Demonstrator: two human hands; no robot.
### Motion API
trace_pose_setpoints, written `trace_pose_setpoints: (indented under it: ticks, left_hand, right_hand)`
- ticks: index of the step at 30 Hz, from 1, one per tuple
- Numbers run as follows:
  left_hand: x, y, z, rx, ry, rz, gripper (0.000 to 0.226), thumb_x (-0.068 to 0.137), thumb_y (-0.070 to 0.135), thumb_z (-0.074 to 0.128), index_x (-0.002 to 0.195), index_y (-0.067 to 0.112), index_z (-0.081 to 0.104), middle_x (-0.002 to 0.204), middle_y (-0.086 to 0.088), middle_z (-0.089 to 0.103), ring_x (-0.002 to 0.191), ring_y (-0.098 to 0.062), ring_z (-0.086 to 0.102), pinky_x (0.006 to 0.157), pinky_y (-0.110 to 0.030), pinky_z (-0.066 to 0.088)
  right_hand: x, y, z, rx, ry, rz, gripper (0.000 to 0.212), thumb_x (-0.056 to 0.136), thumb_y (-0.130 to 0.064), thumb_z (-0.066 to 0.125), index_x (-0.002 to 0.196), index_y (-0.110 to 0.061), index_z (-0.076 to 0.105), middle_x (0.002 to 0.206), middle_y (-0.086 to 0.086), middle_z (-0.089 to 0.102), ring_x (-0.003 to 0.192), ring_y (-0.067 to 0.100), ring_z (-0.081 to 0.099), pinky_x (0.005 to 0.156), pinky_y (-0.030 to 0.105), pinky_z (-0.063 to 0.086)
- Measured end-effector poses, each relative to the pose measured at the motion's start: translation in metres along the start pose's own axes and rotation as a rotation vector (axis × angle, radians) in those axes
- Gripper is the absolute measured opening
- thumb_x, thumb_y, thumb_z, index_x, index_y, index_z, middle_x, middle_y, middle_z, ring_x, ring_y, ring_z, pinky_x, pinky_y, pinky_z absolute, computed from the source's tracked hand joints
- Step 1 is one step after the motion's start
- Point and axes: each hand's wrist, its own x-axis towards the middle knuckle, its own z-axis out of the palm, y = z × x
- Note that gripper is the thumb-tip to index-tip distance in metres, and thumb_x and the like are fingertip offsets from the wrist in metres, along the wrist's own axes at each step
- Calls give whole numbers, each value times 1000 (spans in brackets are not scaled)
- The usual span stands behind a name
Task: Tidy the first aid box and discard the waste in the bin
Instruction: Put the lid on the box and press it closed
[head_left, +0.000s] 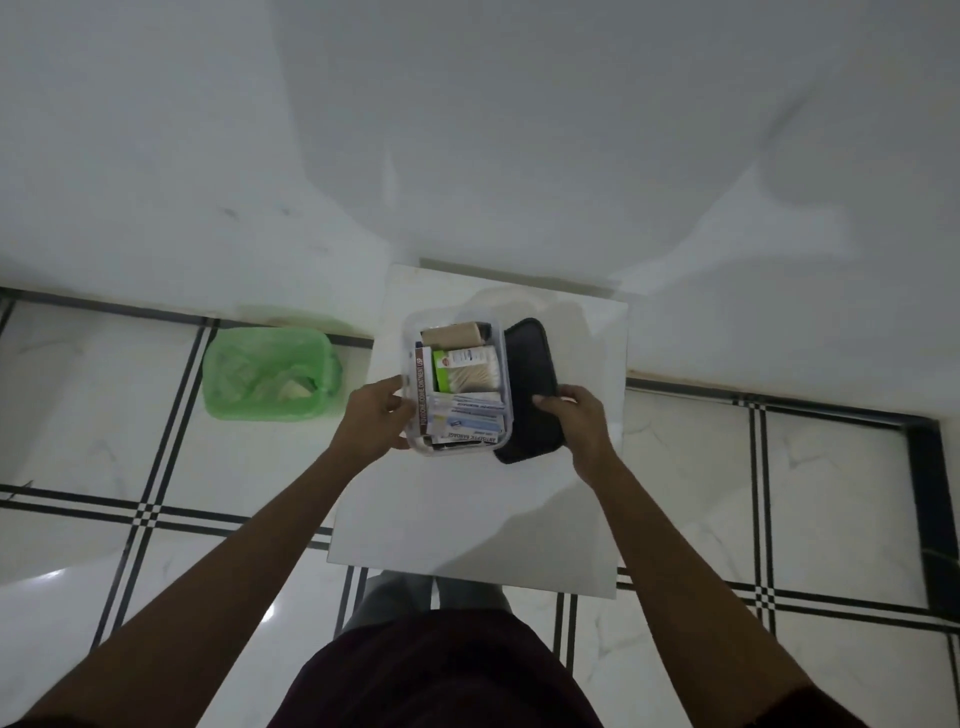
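A clear plastic first aid box (415, 327) stands open on a small white table (467, 504). Inside it lie a tan bandage roll (451, 335), a green-and-white carton (465, 366), an ointment box along the left wall and bandage packets (475, 421) at the near end. A black lid (532, 374) lies flat on the table against the box's right side. My left hand (376, 418) grips the box's near left wall. My right hand (574, 415) holds the lid's near edge, fingers over its top.
A green bin (270, 374) lined with a green bag stands on the tiled floor left of the table, with crumpled waste inside. A white wall runs behind the table. My legs are under the table's near edge.
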Motion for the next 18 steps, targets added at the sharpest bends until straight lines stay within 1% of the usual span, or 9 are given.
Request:
trace_pose_setpoints:
  ticks: [2,5,7,8,10,12,14,16,18]
  left_hand:
    - [7,4,5,32,-26,25,33,90,1,50,121,8,60,83,-15,70,72,-25,71,54,-35,61]
    - [15,7,12,55,-66,21,37,90,3,51,127,4,55,89,-16,69,74,-26,70,53,-34,61]
    - [18,7,17,75,-82,25,37,90,4,52,128,2,55,89,-16,69,70,-20,69,53,-34,61]
    - [19,5,19,75,-88,23,38,90,5,53,128,1,54,88,-16,69,69,-19,69,53,-35,61]
    - [20,3,20,58,-87,17,40,90,8,56,129,1,55,88,-16,70,70,-22,70,56,-39,62]
    - [20,0,20,17,-82,5,41,88,13,62,128,5,57,90,-18,72,75,-27,72,60,-44,62]
    - [19,0,17,-36,-65,-14,39,87,18,66,124,10,60,92,-18,73,79,-29,73,62,-45,62]
    - [19,3,14,-51,-9,-6,31,90,20,61,120,12,63,90,-17,72,78,-29,72,60,-39,62]
    - [21,8,12,-68,78,14,22,93,22,56,109,15,68,84,-15,70,74,-29,71,56,-32,60]
  right_hand:
    - [-14,-19,-9,-54,66,-134,26,81,-12,69,106,-8,61,85,0,67,77,15,64,66,28,54]
    - [-36,-36,-3,-263,149,-353,22,81,-9,67,102,-12,60,60,-3,58,50,3,53,51,16,46]
    - [-48,-38,15,-420,160,-516,22,81,-10,68,101,-11,59,56,-8,53,40,-1,51,42,7,40]
    - [-53,-37,27,-505,145,-584,23,82,-13,68,102,-11,57,59,-9,56,40,-2,53,41,8,43]
    - [-57,-29,52,-636,118,-662,28,83,-23,66,105,-12,54,72,-2,66,51,5,61,49,21,55]
    - [-57,-18,75,-721,124,-726,31,83,-28,63,107,-12,53,85,5,70,65,19,65,62,31,58]
    - [-55,-7,96,-814,154,-807,29,82,-27,61,106,-12,54,84,5,71,71,23,65,73,34,52]
    - [-56,1,113,-880,177,-839,27,83,-25,62,107,-13,56,81,3,72,73,23,67,79,35,44]
    - [-53,6,125,-877,165,-824,25,87,-26,60,108,-13,57,86,4,73,78,24,68,83,37,44]
